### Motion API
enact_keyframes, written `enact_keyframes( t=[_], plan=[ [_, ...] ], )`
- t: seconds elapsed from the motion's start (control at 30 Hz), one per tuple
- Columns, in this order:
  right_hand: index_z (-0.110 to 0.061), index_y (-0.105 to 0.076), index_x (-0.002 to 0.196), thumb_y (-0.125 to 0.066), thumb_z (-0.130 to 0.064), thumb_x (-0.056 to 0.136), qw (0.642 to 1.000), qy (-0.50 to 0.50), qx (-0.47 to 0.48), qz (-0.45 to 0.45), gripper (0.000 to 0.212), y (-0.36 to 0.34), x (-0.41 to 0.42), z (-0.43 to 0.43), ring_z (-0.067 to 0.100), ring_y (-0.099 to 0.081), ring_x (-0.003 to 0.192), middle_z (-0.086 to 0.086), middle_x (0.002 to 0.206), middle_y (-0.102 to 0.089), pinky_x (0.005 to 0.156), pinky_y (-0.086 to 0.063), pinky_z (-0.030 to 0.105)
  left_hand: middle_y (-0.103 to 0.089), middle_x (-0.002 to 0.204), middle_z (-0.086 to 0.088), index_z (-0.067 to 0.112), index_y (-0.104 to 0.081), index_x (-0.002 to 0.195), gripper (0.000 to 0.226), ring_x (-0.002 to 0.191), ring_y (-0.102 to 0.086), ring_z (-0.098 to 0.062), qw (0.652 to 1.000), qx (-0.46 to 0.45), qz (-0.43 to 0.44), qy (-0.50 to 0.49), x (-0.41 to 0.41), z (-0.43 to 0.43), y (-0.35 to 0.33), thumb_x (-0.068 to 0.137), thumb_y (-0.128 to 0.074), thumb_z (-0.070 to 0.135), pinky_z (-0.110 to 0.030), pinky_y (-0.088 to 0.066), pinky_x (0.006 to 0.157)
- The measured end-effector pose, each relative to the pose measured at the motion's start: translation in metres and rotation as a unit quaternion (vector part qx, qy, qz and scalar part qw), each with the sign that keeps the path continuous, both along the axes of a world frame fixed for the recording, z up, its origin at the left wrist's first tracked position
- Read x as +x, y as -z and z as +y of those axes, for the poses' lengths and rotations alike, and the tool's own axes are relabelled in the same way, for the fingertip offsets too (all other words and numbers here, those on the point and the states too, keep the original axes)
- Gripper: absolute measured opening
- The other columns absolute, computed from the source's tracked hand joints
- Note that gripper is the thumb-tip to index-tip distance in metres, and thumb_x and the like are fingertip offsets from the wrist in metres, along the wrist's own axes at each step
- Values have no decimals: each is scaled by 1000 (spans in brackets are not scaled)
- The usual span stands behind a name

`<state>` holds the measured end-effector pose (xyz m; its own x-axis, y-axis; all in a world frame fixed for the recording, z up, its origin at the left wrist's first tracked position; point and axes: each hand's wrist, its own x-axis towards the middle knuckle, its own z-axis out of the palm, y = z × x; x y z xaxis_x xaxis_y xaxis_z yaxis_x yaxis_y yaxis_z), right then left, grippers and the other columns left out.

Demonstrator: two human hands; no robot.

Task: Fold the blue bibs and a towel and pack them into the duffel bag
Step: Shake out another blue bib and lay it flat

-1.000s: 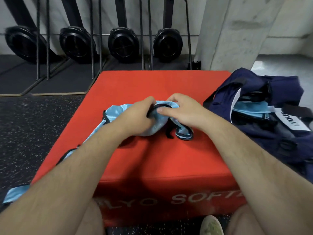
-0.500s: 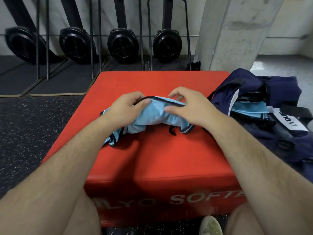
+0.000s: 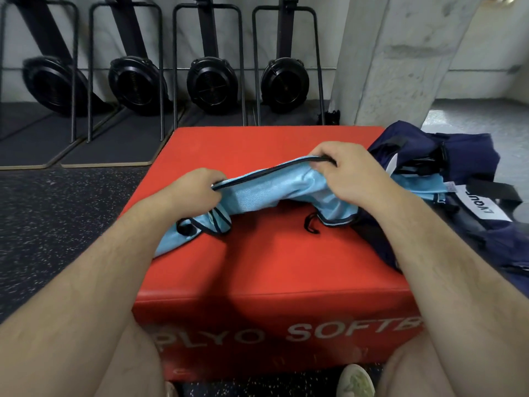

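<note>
A light blue bib point(image 3: 266, 193) with dark trim hangs stretched between my hands above the red plyo box point(image 3: 257, 265). My left hand point(image 3: 197, 190) pinches its dark edge at the left end. My right hand point(image 3: 346, 170) grips the same edge at the right end, held higher. The bib's loose ends droop onto the box top. The navy duffel bag point(image 3: 458, 179) lies open at the right, touching the box, with another light blue bib point(image 3: 415, 186) folded inside its mouth. No towel is in sight.
Several black rowing machines point(image 3: 211, 81) stand upright in racks along the back wall. A concrete pillar point(image 3: 400, 58) rises behind the bag. Dark speckled rubber floor point(image 3: 57, 219) lies to the left of the box. My knees and shoes are at the box's near side.
My hands have moved apart and lifted, pulling the bunched bib out taut along its dark edge. The long tail that trailed off the box's left side has been drawn up onto the box.
</note>
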<state>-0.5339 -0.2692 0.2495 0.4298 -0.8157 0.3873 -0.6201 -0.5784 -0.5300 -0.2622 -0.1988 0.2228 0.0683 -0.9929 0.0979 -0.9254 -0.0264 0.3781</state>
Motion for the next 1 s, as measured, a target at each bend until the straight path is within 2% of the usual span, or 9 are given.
enact_keyframes(
  t=[0.23,0.47,0.6,0.63,0.7,0.77,0.87,0.93,1.0],
  plan=[
    [-22,-70,96,-62,-26,97,999,7,-19,34,9,-12,-13,15,9,-59,81,-7,87,-67,73,-46,27,-68,86,0,15,-70,94,12,83,-60,-23,993,-108,53,-7,7,28,-33,95,-60,8,-27,-42,68],
    [-19,-61,123,-42,5,87,983,76,-38,161,47,-15,-10,38,30,-59,105,9,120,-63,89,-50,40,-55,73,6,14,-59,90,33,58,-49,-7,981,-165,87,-46,12,67,-60,85,-38,-11,-10,-33,43],
    [-16,-57,107,-37,4,86,989,102,-65,89,34,-28,1,54,36,-58,94,11,98,-61,72,-43,37,-56,84,2,20,-55,93,21,70,-55,-16,983,-175,51,-25,16,82,-71,94,-38,6,-22,-39,55],
    [-19,-56,96,-37,0,88,992,101,-56,51,28,-33,2,57,35,-57,88,9,91,-61,65,-39,35,-56,87,3,20,-54,94,13,78,-56,-18,984,-179,10,-16,19,85,-76,98,-42,20,-25,-41,62],
    [-22,-48,85,-40,-13,92,994,87,-64,6,14,-45,4,65,32,-56,79,4,79,-61,57,-32,34,-55,92,7,24,-53,97,38,85,-53,-16,979,-172,-109,8,25,91,-90,92,-47,62,-32,-42,74],
    [-28,-48,92,-51,-54,94,987,61,-117,87,26,-65,2,75,26,-55,78,-3,80,-59,62,-37,35,-52,94,12,27,-52,99,66,86,-51,-12,974,-139,-177,30,30,97,-107,70,-50,87,-32,-43,76],
    [-38,-51,106,-53,-88,71,936,29,-145,319,62,-103,-3,81,20,-54,83,-10,85,-56,69,-42,35,-56,87,13,28,-57,92,49,83,-56,-11,976,-76,-205,18,31,102,-133,71,-71,70,-30,-44,68],
    [-32,-59,101,-59,-68,86,921,13,-161,354,39,-118,-3,77,21,-58,87,-9,83,-55,70,-45,36,-59,77,8,25,-64,88,24,72,-60,-14,984,-71,-166,1,28,101,-149,86,-71,47,-27,-41,54],
    [-24,-65,98,-60,-28,94,952,31,-149,265,8,-129,2,69,27,-60,92,-3,84,-57,70,-44,36,-58,69,4,22,-64,83,16,58,-55,-15,990,-96,-106,-6,29,99,-161,94,-65,33,-26,-37,47]
  ],
)
